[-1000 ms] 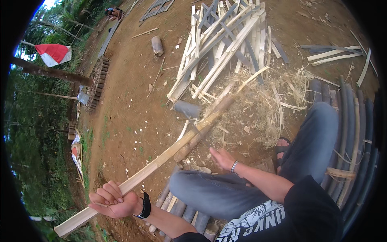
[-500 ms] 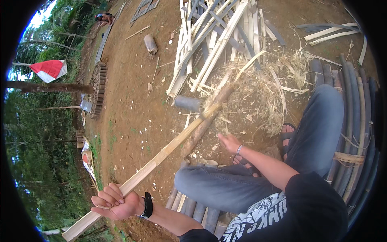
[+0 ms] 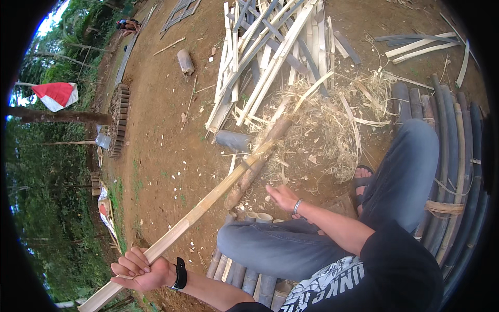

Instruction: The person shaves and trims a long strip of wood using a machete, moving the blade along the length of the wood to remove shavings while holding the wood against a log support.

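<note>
My left hand [image 3: 139, 269], at the lower left, is wrapped round a long pale bamboo strip [image 3: 200, 208]. The strip slants up and away, its far part resting across a brown log [image 3: 239, 193] on the ground. My right hand [image 3: 283, 198] is closed in front of my knee, just right of the strip and apart from it. What its fingers hold is hidden. A thin, blurred grey streak crosses the strip beside the log, too smeared to name. A short grey bamboo piece [image 3: 232, 141] lies against the log's far side.
Curly shavings [image 3: 332, 130] cover the ground beyond the log. A heap of split bamboo strips [image 3: 283, 49] lies behind them. Bamboo poles [image 3: 447, 171], tied together, are at my right, and more bamboo poles [image 3: 251, 281] lie under my legs. A short log [image 3: 185, 62] lies farther off.
The whole view has shifted slightly, moving things a little leftward. My left hand keeps its grip on the bamboo strip; my right hand stays closed near my knee.
</note>
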A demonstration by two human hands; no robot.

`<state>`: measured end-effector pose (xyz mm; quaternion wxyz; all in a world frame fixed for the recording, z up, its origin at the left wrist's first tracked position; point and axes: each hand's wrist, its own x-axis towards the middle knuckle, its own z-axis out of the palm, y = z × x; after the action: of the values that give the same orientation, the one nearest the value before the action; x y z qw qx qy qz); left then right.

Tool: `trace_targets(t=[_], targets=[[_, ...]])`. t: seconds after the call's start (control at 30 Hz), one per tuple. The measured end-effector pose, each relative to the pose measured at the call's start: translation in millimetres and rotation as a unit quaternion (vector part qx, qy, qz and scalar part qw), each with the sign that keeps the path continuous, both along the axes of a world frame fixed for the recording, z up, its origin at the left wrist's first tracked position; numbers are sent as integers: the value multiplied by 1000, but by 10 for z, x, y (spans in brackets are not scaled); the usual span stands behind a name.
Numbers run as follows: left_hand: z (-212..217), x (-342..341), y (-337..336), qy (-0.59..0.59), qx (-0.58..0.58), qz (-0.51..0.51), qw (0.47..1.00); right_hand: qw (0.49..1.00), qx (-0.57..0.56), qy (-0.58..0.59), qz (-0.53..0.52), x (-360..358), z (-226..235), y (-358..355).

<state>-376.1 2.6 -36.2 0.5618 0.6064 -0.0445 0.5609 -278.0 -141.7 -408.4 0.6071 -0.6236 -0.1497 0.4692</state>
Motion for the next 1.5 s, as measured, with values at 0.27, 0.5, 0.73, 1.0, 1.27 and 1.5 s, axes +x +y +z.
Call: trace_targets(t=[0.27,0.5,0.73,1.0,1.27,1.5], targets=[[46,133,-76,-7,17,20,1000,999,-41,18,-25,178,-120,39],[87,229,-160,9,34,16,999,993,-99,-42,-38,419,-213,-123],[89,245,-152,9,28,21,999,998,-17,-64,-10,131,-104,-68],[88,213,-157,2,24,21,1000,996,30,-82,4,144,9,51],[26,161,-60,11,16,-39,999,997,-28,25,-66,243,-106,161],[105,113,-79,21,13,-16,1000,993,-87,44,-66,392,-394,62]])
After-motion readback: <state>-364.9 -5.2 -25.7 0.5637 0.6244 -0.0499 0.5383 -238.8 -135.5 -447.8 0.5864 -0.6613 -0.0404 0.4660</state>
